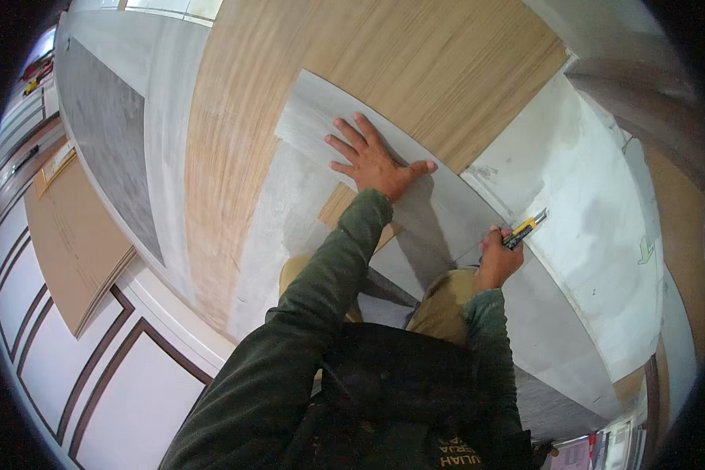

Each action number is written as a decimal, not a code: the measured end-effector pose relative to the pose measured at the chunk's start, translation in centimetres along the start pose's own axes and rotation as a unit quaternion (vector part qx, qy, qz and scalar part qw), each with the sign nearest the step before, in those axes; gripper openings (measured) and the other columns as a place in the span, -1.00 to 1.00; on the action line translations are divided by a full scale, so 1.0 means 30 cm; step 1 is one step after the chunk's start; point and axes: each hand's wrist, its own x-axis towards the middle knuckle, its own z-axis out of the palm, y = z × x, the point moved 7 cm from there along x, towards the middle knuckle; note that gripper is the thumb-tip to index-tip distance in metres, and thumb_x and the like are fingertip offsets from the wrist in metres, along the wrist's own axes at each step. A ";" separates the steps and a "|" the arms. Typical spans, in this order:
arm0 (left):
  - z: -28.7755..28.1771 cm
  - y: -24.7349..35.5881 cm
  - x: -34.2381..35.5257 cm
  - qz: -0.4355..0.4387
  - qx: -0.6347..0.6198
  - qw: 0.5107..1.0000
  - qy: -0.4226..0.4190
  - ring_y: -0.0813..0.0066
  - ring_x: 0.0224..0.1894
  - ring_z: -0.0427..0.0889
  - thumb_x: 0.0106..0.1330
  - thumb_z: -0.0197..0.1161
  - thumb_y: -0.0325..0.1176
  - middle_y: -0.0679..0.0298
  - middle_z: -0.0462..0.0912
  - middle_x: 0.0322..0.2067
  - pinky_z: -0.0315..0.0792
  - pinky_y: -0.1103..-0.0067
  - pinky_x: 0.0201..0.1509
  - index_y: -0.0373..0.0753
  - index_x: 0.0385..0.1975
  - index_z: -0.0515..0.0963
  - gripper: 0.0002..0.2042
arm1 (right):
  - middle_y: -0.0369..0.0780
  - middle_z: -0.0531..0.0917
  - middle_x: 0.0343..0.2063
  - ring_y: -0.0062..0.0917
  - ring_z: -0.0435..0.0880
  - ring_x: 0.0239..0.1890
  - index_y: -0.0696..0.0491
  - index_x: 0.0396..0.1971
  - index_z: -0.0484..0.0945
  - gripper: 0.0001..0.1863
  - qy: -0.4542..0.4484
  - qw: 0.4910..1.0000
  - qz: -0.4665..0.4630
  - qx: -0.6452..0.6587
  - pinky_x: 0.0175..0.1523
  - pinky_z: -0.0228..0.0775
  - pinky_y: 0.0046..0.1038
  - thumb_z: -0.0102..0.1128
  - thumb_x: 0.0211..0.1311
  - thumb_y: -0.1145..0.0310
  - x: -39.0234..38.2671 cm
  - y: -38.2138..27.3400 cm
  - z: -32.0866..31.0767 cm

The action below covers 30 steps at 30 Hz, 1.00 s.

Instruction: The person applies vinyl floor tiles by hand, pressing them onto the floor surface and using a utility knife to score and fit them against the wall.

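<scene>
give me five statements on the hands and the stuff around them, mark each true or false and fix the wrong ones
1. The right hand holds a yellow and black utility knife. True.
2. The left hand rests on a grey sheet. True.
3. The left hand is curled into a fist. False: its fingers and thumb are spread wide.
4. The knife points back toward the person's lap. False: it points away from the person, over the white surface.
5. A wood-grain panel shows beyond the left hand. True.
</scene>
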 end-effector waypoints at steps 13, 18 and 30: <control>-0.008 0.012 -0.010 -0.022 -0.010 0.999 -0.035 -0.37 0.38 -0.72 -0.48 0.52 0.38 -0.20 -0.64 0.39 -0.51 -0.36 0.22 -0.27 0.43 -0.42 0.55 | -0.26 0.52 -0.55 -0.59 0.48 -0.65 0.09 -0.40 0.39 -0.81 -0.010 0.998 -0.035 0.043 -0.57 0.37 -0.54 0.26 0.08 0.54 0.005 0.003 -0.005; -0.026 0.041 -0.005 -0.046 -0.006 0.996 -0.071 -0.37 0.38 -0.73 -0.47 0.55 0.34 -0.21 -0.65 0.39 -0.44 -0.39 0.21 -0.26 0.43 -0.41 0.54 | -0.26 0.52 -0.60 -0.58 0.50 -0.66 0.12 -0.42 0.40 -0.83 -0.015 0.998 -0.060 -0.022 -0.61 0.36 -0.53 0.25 0.07 0.53 0.047 0.024 -0.019; -0.058 0.039 -0.006 -0.074 -0.015 0.994 -0.082 -0.28 0.40 -0.74 -0.46 0.59 0.27 -0.13 -0.66 0.41 -0.41 -0.37 0.23 -0.21 0.44 -0.37 0.51 | -0.28 0.51 -0.64 -0.60 0.45 -0.73 0.10 -0.42 0.39 -0.80 -0.032 0.999 -0.044 0.004 -0.65 0.34 -0.52 0.29 0.08 0.50 0.047 0.041 -0.007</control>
